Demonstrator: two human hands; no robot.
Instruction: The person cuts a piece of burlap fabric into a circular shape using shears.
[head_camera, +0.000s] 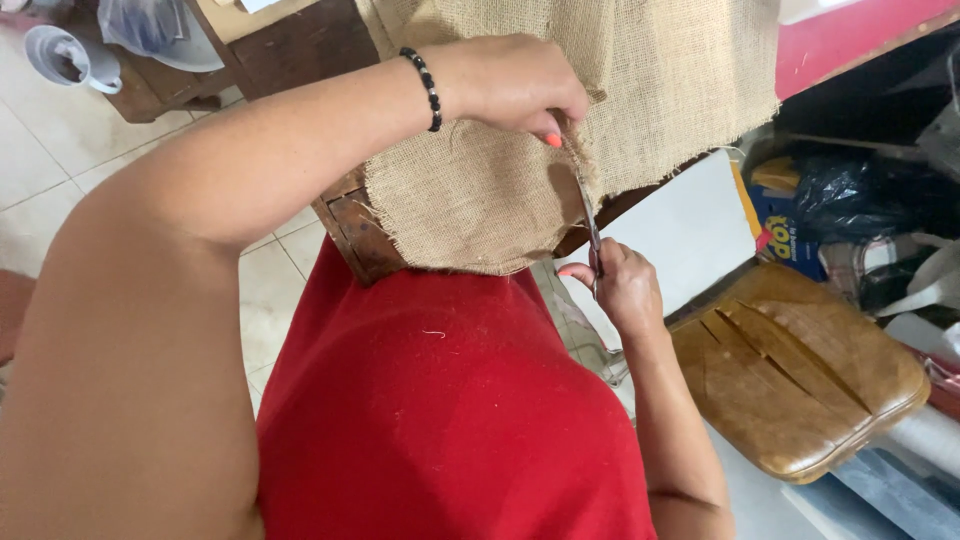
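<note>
We pinch the brown cloth tight with our left hand so our right hand, just below it, can grip the scissors and cut up into it.

Scissors handles hidden inside right hand; blade tips lost behind burlap, itself cut off at 12 o'clock. Cup at 10 o'clock clipped by edge.
</note>
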